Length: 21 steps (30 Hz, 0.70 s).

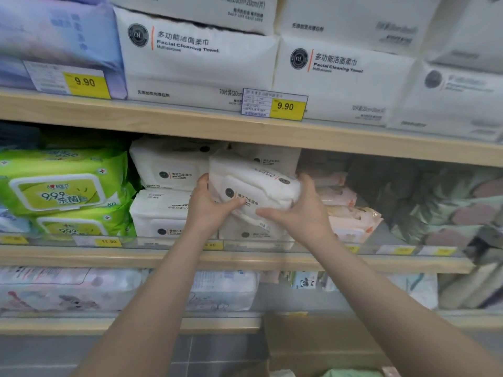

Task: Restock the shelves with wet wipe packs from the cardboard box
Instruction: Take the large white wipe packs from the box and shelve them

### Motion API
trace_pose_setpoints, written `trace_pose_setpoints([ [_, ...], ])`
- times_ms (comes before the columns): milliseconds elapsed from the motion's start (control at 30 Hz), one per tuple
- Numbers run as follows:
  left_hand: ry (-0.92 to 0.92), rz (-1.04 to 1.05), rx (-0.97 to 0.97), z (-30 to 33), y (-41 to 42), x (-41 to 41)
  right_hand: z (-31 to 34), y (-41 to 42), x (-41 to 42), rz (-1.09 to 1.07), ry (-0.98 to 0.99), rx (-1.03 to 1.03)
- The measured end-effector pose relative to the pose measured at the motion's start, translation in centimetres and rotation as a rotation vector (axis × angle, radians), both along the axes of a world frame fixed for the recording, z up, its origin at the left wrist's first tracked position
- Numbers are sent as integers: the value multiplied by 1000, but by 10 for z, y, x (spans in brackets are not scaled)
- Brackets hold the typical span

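A white wet wipe pack [253,186] is tilted at the mouth of the middle shelf [245,257], held between both hands. My left hand [209,205] grips its left end, thumb across the front. My right hand [296,213] holds its right end and underside. More white wipe packs [168,170] are stacked behind and below it on the same shelf. The cardboard box [321,346] stands on the floor at the lower right, partly behind my right forearm.
Green wipe packs [62,183] fill the left of the middle shelf, pink packs [351,221] lie to the right. Large white facial towel packs [196,58] sit on the shelf above. Patterned packs [70,289] line the lower shelf.
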State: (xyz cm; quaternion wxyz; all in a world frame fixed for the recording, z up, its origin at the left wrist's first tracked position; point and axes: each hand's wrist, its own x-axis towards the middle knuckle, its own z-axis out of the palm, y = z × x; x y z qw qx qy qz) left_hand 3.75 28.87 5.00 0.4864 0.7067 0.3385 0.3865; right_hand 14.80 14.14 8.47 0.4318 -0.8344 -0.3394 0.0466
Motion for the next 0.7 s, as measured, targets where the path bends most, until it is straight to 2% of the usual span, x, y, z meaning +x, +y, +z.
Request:
trace_pose_setpoints([
  [100,-23,20,19,0,-3,10,-10,1,14,38,-186,25],
  [233,-25,-10,-2,-5,1,19,-13,13,41,104,-234,44],
  [333,-7,-92,-6,-8,5,18,-16,28,51,52,-292,-16],
  [367,-3,-112,-1,-10,7,15,-16,33,49,-11,-391,-70],
  [433,30,-102,49,-13,14,10,-20,40,38,-141,-709,-170],
  [533,156,39,281,-18,24,1,-33,53,14,-64,-1003,-199],
  [600,287,121,426,-26,31,-5,-44,64,7,-24,-1026,-262],
  [700,589,202,565,-45,36,-11,-47,80,23,-66,-1009,-282],
])
